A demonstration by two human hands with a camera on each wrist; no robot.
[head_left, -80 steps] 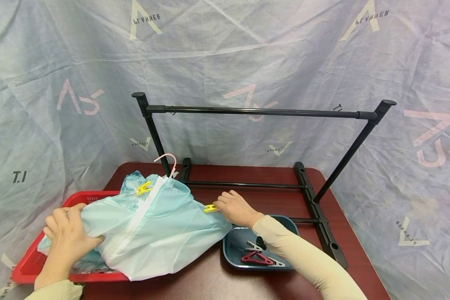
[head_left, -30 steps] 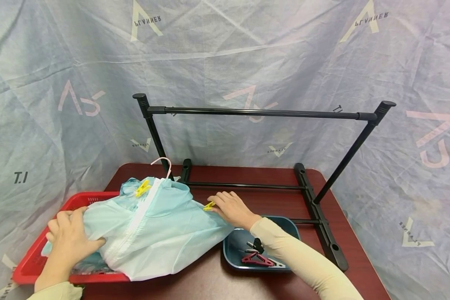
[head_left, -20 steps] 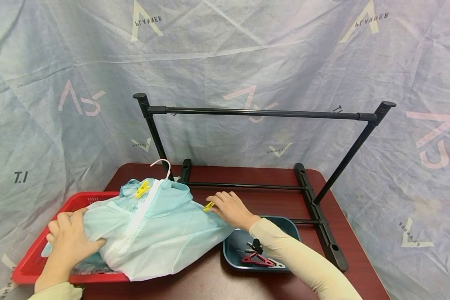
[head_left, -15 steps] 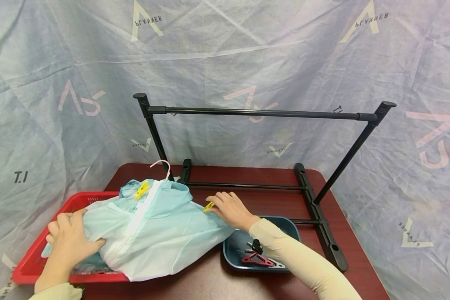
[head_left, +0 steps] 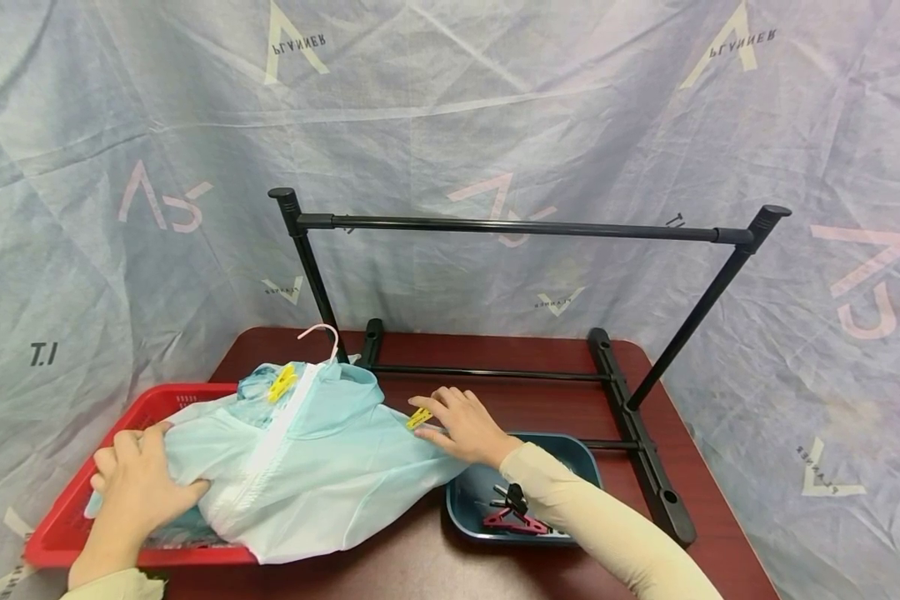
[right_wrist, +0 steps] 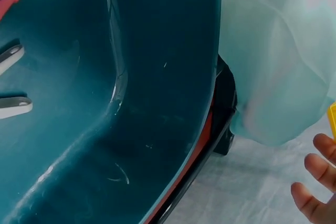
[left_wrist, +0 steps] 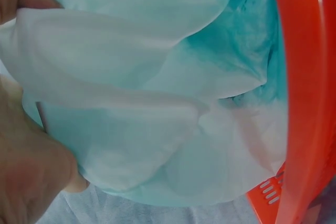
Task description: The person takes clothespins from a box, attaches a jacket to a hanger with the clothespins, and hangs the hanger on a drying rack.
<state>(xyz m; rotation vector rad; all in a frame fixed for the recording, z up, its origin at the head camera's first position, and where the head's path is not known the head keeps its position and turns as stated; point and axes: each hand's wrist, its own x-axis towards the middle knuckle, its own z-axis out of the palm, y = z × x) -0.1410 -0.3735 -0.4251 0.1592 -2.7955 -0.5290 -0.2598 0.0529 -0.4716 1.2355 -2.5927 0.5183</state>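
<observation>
A pale blue and white garment [head_left: 345, 467] on a pink hanger [head_left: 334, 335] lies partly over a red basket [head_left: 52, 521]. My left hand [head_left: 137, 487] grips its left side, thumb and fingers around the fabric; the left wrist view shows the cloth [left_wrist: 105, 56] between them. One yellow clip [head_left: 282, 382] is on the garment near the collar. At the right shoulder is another yellow clip [head_left: 420, 417], with the thumb and fingers of my right hand [head_left: 465, 427] spread around it. In the right wrist view the fingers [right_wrist: 320, 169] are apart beside the clip's edge.
A blue tray [head_left: 457, 518] with red, grey and black clips stands under my right forearm. Behind it, a black rack [head_left: 525, 226] rises from the dark red table [head_left: 487, 404]. A printed grey cloth [head_left: 435, 142] hangs at the back.
The thumb and fingers of my right hand have spread from their pinch on the right clip. The hanger hook has sunk slightly and tipped left. My left hand has hardly moved.
</observation>
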